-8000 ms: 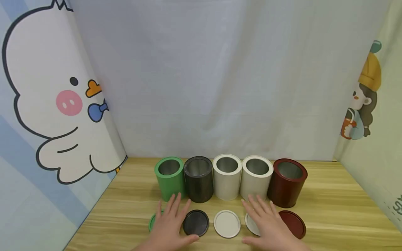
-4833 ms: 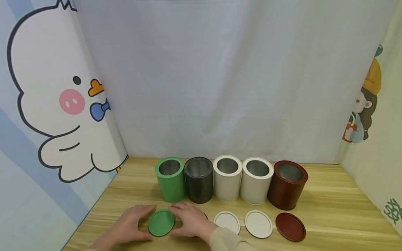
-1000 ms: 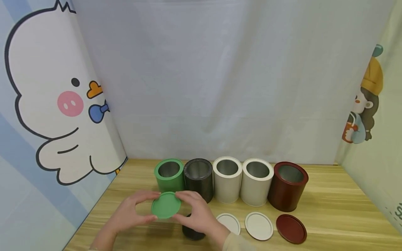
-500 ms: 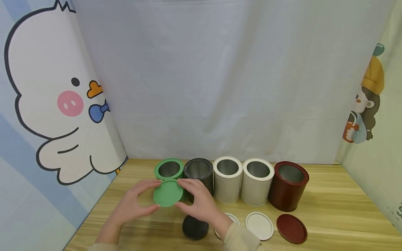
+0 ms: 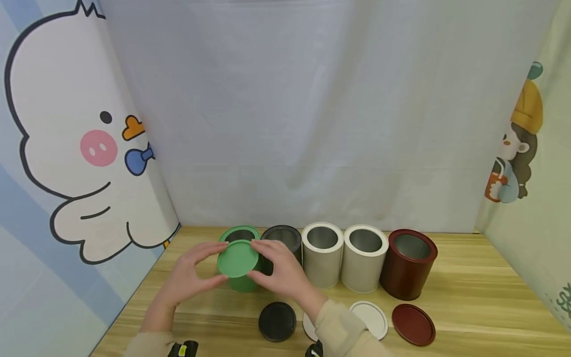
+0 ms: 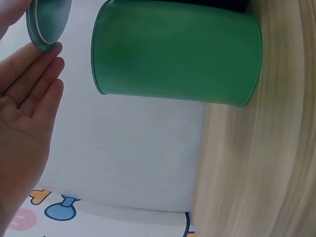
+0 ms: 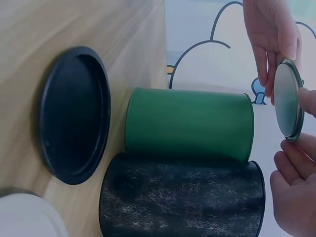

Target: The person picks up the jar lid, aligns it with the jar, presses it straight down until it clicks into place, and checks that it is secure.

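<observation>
A round green lid [image 5: 238, 259] is held level between both hands, above and in front of the green can [image 5: 243, 284]. My left hand [image 5: 189, 275] pinches its left edge between thumb and fingers; my right hand [image 5: 281, 270] pinches the right edge. In the left wrist view the lid [image 6: 49, 22] is higher than the top of the green can [image 6: 175, 52], with a gap between them. The right wrist view shows the lid's pale underside [image 7: 286, 98] and fingertips of both hands at its rim. In the head view the lid overlaps the front of the can's open mouth.
Right of the green can stand a black can [image 5: 285, 238], two white cans [image 5: 322, 265] [image 5: 363, 267] and a dark red can [image 5: 407, 272], all uncovered. On the wooden table in front lie a black lid [image 5: 277, 322], two white lids [image 5: 372, 320], one partly behind my right arm, and a dark red lid [image 5: 413, 325].
Both hands first hovered over the lids, then closed in on the green lid. They have lifted it off the table and carried it forward and up to the green can's mouth.
</observation>
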The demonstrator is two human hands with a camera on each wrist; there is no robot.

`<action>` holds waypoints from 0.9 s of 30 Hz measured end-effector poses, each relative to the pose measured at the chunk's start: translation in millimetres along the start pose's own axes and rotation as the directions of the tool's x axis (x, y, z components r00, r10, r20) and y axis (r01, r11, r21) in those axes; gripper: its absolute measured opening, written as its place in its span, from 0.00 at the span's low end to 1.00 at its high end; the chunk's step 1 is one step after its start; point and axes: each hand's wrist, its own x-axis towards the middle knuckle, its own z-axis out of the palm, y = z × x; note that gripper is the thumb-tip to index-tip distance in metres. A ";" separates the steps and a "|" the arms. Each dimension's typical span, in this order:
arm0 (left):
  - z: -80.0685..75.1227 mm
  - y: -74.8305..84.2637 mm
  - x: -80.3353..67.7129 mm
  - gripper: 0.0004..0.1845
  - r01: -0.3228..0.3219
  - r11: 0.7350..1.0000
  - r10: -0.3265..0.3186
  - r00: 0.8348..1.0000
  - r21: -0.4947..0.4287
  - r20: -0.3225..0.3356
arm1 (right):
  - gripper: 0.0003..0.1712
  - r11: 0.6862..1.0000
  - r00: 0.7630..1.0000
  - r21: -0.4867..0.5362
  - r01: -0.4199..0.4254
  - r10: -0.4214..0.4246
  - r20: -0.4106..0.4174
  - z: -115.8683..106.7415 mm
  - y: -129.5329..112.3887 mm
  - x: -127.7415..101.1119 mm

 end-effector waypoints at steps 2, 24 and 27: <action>-1.6 -0.4 3.8 0.33 -0.005 1.000 0.005 1.000 0.008 0.001 | 0.34 1.000 1.000 -0.004 -0.009 0.009 0.009 -1.1 0.7 3.6; -9.0 -15.9 27.9 0.32 0.084 0.994 -0.086 0.996 0.068 0.034 | 0.32 0.989 0.991 -0.102 -0.104 0.112 0.073 -1.8 5.8 35.5; -7.8 -20.2 31.2 0.33 0.091 0.993 -0.094 0.995 0.082 0.040 | 0.32 0.986 0.988 -0.107 -0.125 0.133 0.076 -1.2 7.2 38.4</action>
